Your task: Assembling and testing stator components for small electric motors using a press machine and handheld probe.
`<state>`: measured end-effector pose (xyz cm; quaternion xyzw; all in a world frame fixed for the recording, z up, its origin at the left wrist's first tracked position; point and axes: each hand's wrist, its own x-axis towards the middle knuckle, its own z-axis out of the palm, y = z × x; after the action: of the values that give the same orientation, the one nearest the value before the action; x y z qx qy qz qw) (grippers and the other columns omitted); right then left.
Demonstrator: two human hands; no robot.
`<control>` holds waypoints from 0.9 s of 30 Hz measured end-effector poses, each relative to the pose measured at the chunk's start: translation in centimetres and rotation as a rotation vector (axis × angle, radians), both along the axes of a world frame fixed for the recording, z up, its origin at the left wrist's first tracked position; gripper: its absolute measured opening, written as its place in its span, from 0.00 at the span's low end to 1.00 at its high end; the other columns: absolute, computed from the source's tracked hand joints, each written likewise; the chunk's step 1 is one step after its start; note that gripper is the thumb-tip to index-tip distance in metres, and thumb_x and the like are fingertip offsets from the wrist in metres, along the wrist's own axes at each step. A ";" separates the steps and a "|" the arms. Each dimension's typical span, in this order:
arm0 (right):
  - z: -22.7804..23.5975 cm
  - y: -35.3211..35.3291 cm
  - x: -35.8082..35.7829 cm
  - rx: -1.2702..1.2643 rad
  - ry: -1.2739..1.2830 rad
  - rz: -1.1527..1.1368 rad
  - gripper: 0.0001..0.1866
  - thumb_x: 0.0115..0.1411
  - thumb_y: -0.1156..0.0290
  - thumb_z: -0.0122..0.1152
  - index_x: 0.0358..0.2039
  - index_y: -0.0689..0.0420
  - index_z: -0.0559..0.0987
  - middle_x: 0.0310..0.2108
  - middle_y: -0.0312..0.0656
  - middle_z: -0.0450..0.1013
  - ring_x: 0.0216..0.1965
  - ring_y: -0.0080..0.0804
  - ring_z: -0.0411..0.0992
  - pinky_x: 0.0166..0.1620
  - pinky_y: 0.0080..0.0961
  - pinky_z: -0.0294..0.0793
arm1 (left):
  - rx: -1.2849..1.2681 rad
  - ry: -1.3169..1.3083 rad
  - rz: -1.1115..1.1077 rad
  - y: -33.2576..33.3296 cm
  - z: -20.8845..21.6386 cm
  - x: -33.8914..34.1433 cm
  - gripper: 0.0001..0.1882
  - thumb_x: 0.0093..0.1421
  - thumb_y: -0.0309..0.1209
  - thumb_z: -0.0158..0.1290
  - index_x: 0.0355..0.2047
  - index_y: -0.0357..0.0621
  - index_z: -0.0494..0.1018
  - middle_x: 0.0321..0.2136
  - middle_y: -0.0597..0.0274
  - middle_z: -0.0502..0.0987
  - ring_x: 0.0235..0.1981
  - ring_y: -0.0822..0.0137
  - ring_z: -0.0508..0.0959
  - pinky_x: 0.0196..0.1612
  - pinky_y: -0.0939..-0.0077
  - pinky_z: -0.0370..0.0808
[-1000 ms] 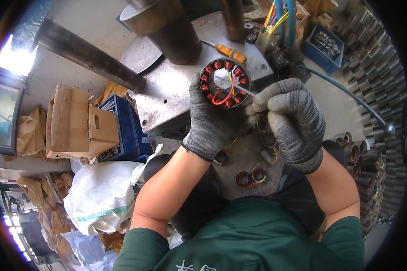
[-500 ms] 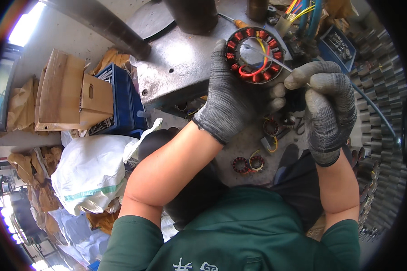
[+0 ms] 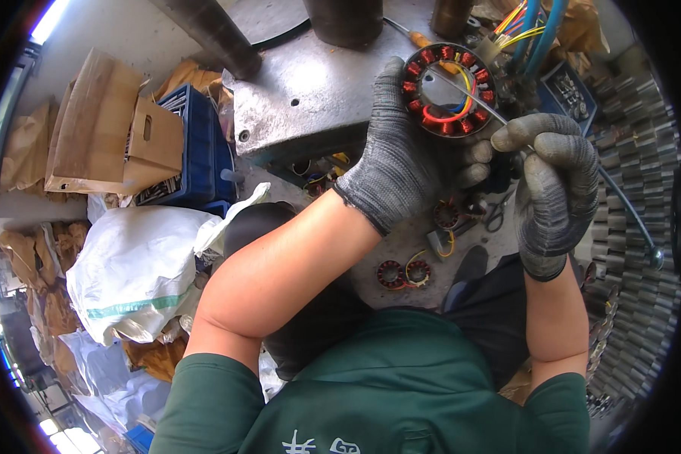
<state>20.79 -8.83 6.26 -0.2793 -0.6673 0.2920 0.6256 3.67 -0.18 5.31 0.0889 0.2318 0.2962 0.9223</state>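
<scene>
Stator ring held up at 1 o'clock

Round black stator ring with red copper coils (image 3: 448, 89) faces the camera, no long axis. Left gloved hand (image 3: 401, 163) clamps its lower-left rim; right gloved hand (image 3: 556, 181) pinches a thin metal rod (image 3: 473, 94) lying across it. Blue plastic crate (image 3: 197, 151) at 10 o'clock holds flattened brown cardboard (image 3: 106, 132).

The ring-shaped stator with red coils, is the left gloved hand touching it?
Touching. The head view shows the left hand gripping the stator at its left rim.
</scene>
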 end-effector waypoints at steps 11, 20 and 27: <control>-0.9 0.8 -0.7 0.167 -0.129 -0.102 0.08 0.73 0.84 0.52 0.49 0.60 0.73 0.50 0.54 0.75 0.43 0.38 0.80 0.44 0.36 0.86 | 0.024 -0.102 0.048 0.1 0.1 -0.4 0.48 0.63 0.79 0.35 0.62 0.56 0.76 0.53 0.56 0.81 0.51 0.52 0.80 0.47 0.50 0.76; 0.4 0.9 -1.5 0.272 -0.302 -0.225 0.09 0.65 0.85 0.60 0.43 0.60 0.77 0.44 0.51 0.80 0.41 0.39 0.81 0.47 0.34 0.83 | 0.191 -0.046 0.233 0.6 -1.1 0.4 0.45 0.67 0.72 0.42 0.68 0.51 0.73 0.62 0.50 0.78 0.60 0.47 0.78 0.65 0.38 0.74; 1.0 0.3 -1.7 0.165 -0.372 -0.281 0.09 0.62 0.86 0.60 0.40 0.59 0.77 0.38 0.48 0.81 0.38 0.39 0.80 0.44 0.35 0.82 | 0.775 0.130 0.274 0.3 -2.0 0.2 0.45 0.69 0.69 0.54 0.66 0.40 0.73 0.55 0.53 0.82 0.56 0.59 0.82 0.63 0.58 0.80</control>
<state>19.12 -8.49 7.31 -0.3666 -0.7471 0.0901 0.5471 3.88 0.10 3.26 0.4164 0.1707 0.4753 0.7561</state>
